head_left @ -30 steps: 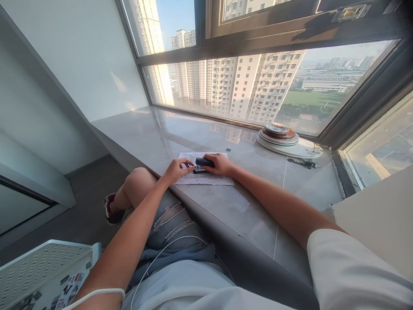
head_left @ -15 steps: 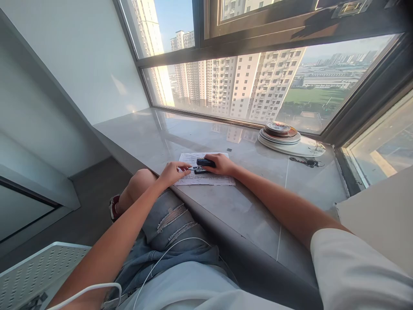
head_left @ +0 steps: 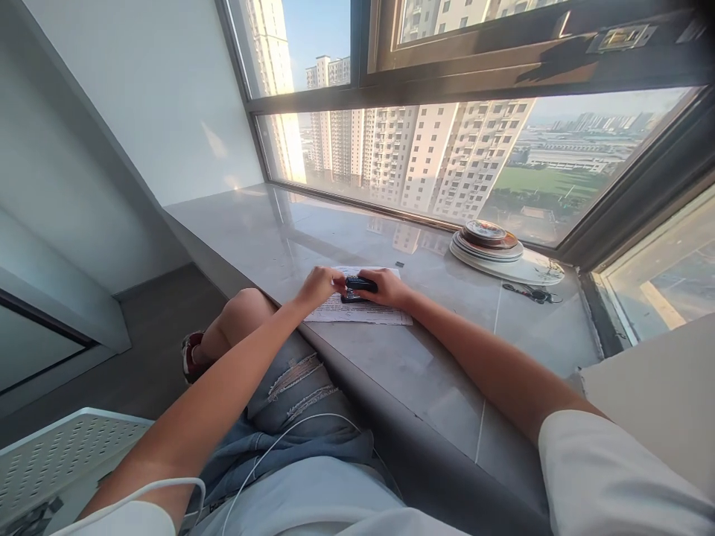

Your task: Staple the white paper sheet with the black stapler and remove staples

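A black stapler [head_left: 362, 284] is over a printed sheet of paper [head_left: 385, 316] on the grey stone sill. My right hand [head_left: 385, 286] grips it from the right, fingers wrapped round its body. Its upper and lower arms show slightly apart at the left end. There, my left hand [head_left: 327, 284] has its fingers bunched in a pinch against the upper arm's tip. What those fingers hold, if anything, is hidden. A small dark strip [head_left: 400, 264] lies on the sill just beyond the paper.
A stack of plates [head_left: 485, 242] stands by the window at the right, with a bunch of keys [head_left: 533, 294] in front. The sill's front edge runs beside my knee [head_left: 246, 313]. A white cable [head_left: 279, 447] crosses my lap. A white perforated panel [head_left: 72, 447] is at lower left.
My left hand has moved up and right, its fingers closing at the stapler's left end. The gap between the stapler's arms looks narrower. The whole view has shifted slightly.
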Motion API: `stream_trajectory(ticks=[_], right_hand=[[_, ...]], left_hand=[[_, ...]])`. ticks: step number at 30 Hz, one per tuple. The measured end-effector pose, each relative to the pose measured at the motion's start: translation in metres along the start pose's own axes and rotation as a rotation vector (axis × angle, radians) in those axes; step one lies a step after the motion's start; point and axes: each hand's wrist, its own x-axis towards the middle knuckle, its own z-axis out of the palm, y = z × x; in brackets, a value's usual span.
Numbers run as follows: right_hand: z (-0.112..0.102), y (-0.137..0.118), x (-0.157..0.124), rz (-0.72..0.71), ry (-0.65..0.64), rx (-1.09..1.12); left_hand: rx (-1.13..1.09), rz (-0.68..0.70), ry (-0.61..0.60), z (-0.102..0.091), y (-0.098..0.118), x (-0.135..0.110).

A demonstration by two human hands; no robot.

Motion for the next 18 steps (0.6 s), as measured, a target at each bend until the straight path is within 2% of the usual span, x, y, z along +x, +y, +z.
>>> stream_trajectory(ticks=[3, 6, 8, 10, 12, 15, 16, 18], right_hand=[[0.002, 0.001, 0.001, 0.007, 0.002, -0.022], [0.005, -0.003, 0.003, 0.0, 0.051, -0.023], [0.007, -0.007, 0.004, -0.021, 0.093, -0.027], [0.007, -0.007, 0.005, -0.015, 0.137, -0.053], [0.003, -0.001, 0.003, 0.064, 0.235, -0.1], [-0.009, 0.017, -0.005, 0.268, 0.445, -0.196], [-0.013, 0.025, -0.009, 0.324, 0.488, -0.239], [-0.022, 0.041, -0.017, 0.397, 0.496, -0.326]], left_hand=[[0.011, 0.007, -0.02, -0.002, -0.003, 0.005], [-0.015, -0.07, -0.05, -0.009, -0.014, 0.007], [0.03, -0.156, 0.009, -0.011, -0.024, 0.007], [0.179, -0.235, 0.045, -0.01, -0.032, 0.003], [0.312, -0.28, -0.013, -0.006, -0.04, -0.002], [0.345, -0.308, -0.084, -0.003, -0.055, -0.011], [0.342, -0.3, -0.085, -0.004, -0.061, -0.013], [0.335, -0.256, -0.084, -0.008, -0.072, -0.017]])
